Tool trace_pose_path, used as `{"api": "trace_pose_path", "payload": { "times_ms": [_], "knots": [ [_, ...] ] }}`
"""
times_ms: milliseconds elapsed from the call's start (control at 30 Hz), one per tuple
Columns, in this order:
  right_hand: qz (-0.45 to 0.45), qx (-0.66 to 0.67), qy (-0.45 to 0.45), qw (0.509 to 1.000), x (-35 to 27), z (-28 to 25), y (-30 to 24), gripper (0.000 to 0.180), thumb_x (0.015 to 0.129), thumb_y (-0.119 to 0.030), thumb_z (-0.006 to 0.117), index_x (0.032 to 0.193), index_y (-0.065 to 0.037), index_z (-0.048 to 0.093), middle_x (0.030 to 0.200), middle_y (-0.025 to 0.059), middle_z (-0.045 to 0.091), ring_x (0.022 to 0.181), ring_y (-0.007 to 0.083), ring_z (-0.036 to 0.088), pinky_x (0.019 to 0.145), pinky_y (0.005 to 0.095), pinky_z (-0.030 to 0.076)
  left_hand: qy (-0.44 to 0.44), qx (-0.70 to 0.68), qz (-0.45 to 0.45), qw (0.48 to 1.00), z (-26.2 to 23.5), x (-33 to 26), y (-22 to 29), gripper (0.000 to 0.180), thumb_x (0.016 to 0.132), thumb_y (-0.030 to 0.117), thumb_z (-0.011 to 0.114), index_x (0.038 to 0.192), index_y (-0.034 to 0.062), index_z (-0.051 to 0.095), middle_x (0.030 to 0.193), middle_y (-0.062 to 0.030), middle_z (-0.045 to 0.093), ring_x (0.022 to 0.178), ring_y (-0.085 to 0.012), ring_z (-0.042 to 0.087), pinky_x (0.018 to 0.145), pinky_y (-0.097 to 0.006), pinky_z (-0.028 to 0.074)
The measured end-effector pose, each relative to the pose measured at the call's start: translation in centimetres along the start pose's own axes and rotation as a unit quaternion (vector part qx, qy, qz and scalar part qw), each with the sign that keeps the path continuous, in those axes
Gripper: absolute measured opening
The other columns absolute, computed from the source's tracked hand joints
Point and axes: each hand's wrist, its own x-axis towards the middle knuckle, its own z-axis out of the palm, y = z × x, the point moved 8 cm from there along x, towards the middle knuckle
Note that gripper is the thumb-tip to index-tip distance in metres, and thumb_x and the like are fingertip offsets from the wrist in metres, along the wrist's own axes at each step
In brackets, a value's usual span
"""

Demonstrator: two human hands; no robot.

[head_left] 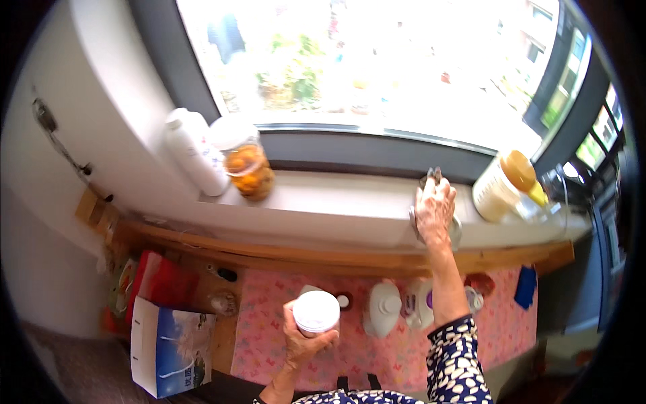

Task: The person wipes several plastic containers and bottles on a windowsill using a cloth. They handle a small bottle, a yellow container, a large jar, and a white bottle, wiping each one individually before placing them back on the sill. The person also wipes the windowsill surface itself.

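Note:
My left hand is wrapped round a jar with a round white lid, held upright above the pink cloth. My right arm stretches forward to the windowsill. There my right hand is closed over something greyish whose edges show beside the palm, with dark tips past the fingers; its kind is hidden. Right of that hand stands a large cream jug with a yellow handle. Below my right forearm, a white bottle with a purple cap stands close by.
On the sill's left are a white bottle and a jar of orange fruit. A white jug-shaped bottle stands on the pink cloth. To the left are a blue and white paper bag and a red bag; a blue cloth lies right.

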Motion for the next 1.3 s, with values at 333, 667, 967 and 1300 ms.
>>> {"api": "trace_pose_path", "payload": {
  "times_ms": [333, 667, 967, 1300],
  "knots": [
    [-0.146, 0.419, 0.074, 0.893, 6.8, -2.5, -16.0, 0.020, 0.091, -0.020, 0.056, 0.087, -0.001, 0.061, 0.084, 0.0175, 0.060, 0.079, 0.0349, 0.057, 0.070, 0.0439, 0.047, 0.034, 0.024, 0.102, 0.994, -3.1, 0.4, 0.8, 0.064, 0.066, -0.001, 0.076, 0.115, 0.0016, 0.035, 0.088, -0.0138, 0.061, 0.069, -0.0169, 0.064, 0.059, -0.030, 0.055],
    [-0.312, 0.149, -0.016, 0.938, 4.7, 2.7, -22.6, 0.053, 0.085, -0.035, 0.057, 0.130, -0.010, 0.047, 0.132, 0.0107, 0.040, 0.124, 0.0275, 0.033, 0.093, 0.0462, 0.028, 0.055, -0.027, 0.055, 0.997, -2.8, 0.5, 1.8, 0.069, 0.062, 0.004, 0.081, 0.114, 0.0038, 0.035, 0.094, -0.0115, 0.058, 0.078, -0.0180, 0.063, 0.063, -0.031, 0.054],
    [-0.060, 0.033, -0.107, 0.992, 5.8, 2.6, -6.1, 0.072, 0.088, -0.048, 0.051, 0.143, -0.011, 0.024, 0.140, 0.0135, 0.024, 0.133, 0.0295, 0.018, 0.102, 0.0507, 0.021, -0.006, -0.093, -0.002, 0.996, -1.6, 0.5, -0.3, 0.057, 0.068, -0.002, 0.065, 0.115, 0.0031, 0.032, 0.072, -0.0097, 0.052, 0.054, -0.0150, 0.051, 0.046, -0.030, 0.044],
    [-0.143, -0.005, -0.007, 0.990, 1.8, 5.4, -6.1, 0.054, 0.087, -0.017, 0.054, 0.138, -0.003, 0.040, 0.142, 0.0241, 0.025, 0.125, 0.0404, 0.032, 0.099, 0.0502, 0.035, -0.045, -0.147, -0.057, 0.986, -1.0, 0.9, 0.3, 0.059, 0.071, -0.002, 0.069, 0.115, 0.0032, 0.030, 0.075, -0.0132, 0.056, 0.054, -0.0174, 0.057, 0.043, -0.029, 0.046]
  ]
}}
